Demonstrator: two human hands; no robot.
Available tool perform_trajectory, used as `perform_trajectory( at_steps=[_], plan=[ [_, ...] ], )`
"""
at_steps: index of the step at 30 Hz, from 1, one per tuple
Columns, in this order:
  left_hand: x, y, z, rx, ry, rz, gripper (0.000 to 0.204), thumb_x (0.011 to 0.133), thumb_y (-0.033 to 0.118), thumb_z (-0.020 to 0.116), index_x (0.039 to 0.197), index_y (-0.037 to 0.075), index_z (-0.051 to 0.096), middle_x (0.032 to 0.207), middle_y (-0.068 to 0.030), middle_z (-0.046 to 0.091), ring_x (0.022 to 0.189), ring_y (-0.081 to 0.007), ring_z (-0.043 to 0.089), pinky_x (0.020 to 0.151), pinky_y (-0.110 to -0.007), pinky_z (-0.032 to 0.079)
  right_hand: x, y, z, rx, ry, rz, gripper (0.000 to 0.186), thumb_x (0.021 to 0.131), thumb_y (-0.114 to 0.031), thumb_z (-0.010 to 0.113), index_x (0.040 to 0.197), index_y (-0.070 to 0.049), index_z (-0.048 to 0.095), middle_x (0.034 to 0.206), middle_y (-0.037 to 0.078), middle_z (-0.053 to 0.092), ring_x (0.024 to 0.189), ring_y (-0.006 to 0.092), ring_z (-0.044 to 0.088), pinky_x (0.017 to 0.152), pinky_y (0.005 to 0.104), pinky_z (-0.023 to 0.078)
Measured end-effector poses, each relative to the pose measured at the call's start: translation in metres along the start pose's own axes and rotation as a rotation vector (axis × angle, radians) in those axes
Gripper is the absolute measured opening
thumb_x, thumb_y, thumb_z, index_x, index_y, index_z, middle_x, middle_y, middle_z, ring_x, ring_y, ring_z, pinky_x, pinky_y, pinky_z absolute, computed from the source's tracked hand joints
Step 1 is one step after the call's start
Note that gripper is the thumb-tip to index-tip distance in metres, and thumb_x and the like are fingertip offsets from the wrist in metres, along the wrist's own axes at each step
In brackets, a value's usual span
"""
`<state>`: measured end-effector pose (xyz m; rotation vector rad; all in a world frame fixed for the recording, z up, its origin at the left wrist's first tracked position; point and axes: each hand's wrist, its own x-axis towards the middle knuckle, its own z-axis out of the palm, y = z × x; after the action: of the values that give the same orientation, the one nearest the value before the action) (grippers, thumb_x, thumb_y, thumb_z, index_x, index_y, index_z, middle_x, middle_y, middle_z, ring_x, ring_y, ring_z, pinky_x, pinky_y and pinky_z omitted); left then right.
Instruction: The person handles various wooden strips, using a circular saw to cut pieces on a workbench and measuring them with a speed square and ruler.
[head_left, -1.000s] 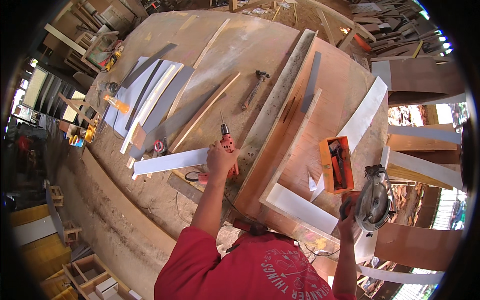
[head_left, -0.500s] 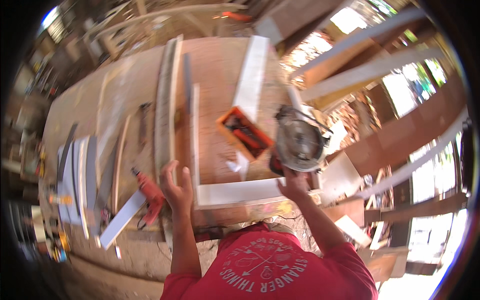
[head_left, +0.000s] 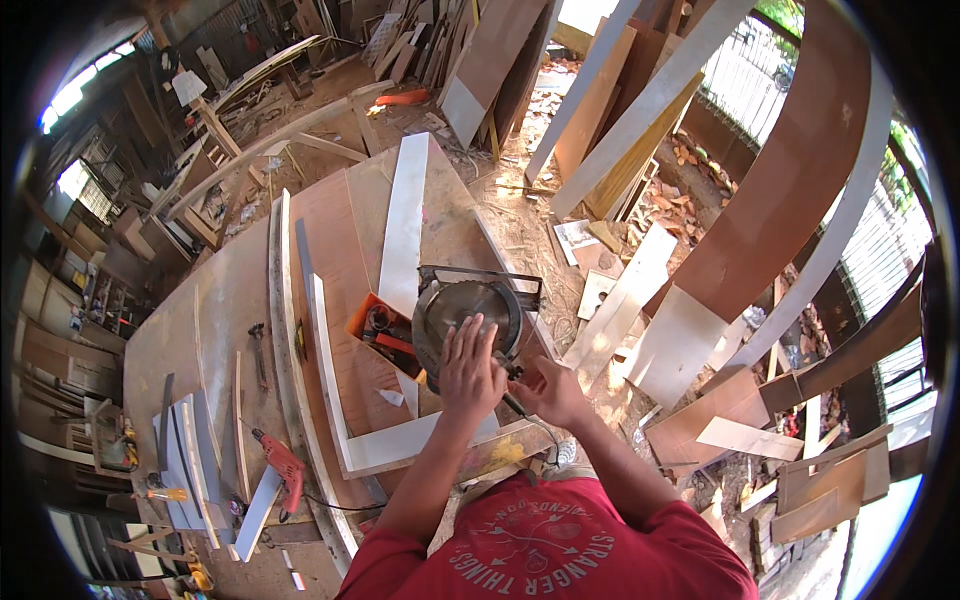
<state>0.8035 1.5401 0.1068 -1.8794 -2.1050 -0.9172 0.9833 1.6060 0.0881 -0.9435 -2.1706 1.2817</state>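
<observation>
A circular saw with a round metal blade and guard sits on the right part of the table, its flat base frame turned up to the far side. My left hand lies against the near side of its disc, fingers stretched out. Beside it, my right hand is closed, its curled fingers at a dark part of the saw near the cord; the exact grip is partly hidden. An orange box holding tools stands just left of the saw. Nearer me lies an L-shaped white-faced frame.
On the wooden table are a red drill, a hammer, a long wooden strip and a white board. Leaning boards and scrap wood stand on the right. The saw's cord hangs off the near edge.
My left hand has moved right from beside the frame onto the saw's disc. The saw is now turned, and my right hand sits on its near right side. The view has shifted.
</observation>
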Motion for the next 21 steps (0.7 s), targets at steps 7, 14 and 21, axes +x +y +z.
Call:
perform_trajectory(
  at_steps=[7,14,21],
  plan=[
    [0.000,-0.002,0.010,-0.127,0.060,-0.003,0.055,0.080,0.002,0.052,0.134,0.001,0.062,0.140,-0.0205,0.062,0.134,-0.0421,0.057,0.118,-0.054,0.042,0.034,0.010,-0.002,-0.026,-0.327,-0.052,0.037,0.102,-0.036,0.062,0.106,0.000,0.072,0.079,0.021,0.073,0.078,0.0414,0.074,0.072,0.0518,0.056],
    [0.000,-0.006,0.012,-0.082,0.047,-0.026,0.054,0.080,0.004,0.052,0.133,0.001,0.063,0.140,-0.0191,0.063,0.134,-0.0399,0.057,0.118,-0.054,0.042,0.027,0.001,0.005,-0.521,-0.183,-0.006,0.031,0.097,-0.034,0.065,0.093,-0.004,0.075,0.085,0.018,0.076,0.081,0.0363,0.077,0.073,0.0479,0.060],
    [-0.004,-0.024,-0.001,-0.117,-0.020,0.096,0.054,0.081,0.007,0.050,0.133,0.002,0.063,0.137,-0.0174,0.065,0.131,-0.0386,0.061,0.117,-0.055,0.043,0.011,0.000,0.011,0.485,-0.276,0.430,0.048,0.084,-0.046,0.086,0.090,0.000,0.073,0.074,0.014,0.072,0.070,0.0264,0.075,0.067,0.0391,0.059]
  ],
)
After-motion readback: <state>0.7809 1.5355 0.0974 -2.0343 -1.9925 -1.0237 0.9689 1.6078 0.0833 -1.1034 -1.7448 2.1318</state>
